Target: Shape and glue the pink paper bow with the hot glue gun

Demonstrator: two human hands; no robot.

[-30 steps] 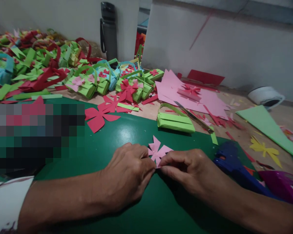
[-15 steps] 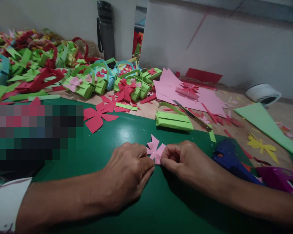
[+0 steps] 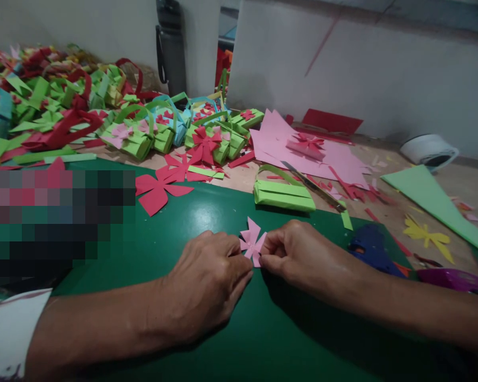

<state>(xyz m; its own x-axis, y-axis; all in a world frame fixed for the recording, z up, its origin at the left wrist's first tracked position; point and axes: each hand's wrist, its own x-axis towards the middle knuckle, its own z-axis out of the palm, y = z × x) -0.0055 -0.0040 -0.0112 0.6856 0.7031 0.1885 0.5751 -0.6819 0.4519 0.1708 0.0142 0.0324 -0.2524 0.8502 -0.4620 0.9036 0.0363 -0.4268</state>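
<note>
A pink paper flower point(image 3: 252, 241) with several pointed petals is held just above the green mat point(image 3: 175, 329). My left hand point(image 3: 213, 281) pinches its left side, fingers curled and closed. On the right, my right hand point(image 3: 289, 246) grips another petal between thumb and forefinger. The fingertips hide parts of the petals. Just beyond the flower lies a small light-green paper handbag point(image 3: 284, 196) with a strap handle. Red paper flower cutouts point(image 3: 159, 191) rest on the mat's far edge to the left.
Behind are a heap of paper handbags point(image 3: 43, 101), pink paper sheets point(image 3: 271, 143), a cutter knife point(image 3: 316, 189) and a dark bottle point(image 3: 170, 48). To the right stand a blue glue gun point(image 3: 370, 249), a yellow paper cutout point(image 3: 428, 236), a purple object point(image 3: 452, 278) and a white tape roll point(image 3: 428, 148).
My right hand has shifted slightly left and up along the flower, covering more of its right petal. My left hand stays almost still. The right forearm now hides more of the purple object.
</note>
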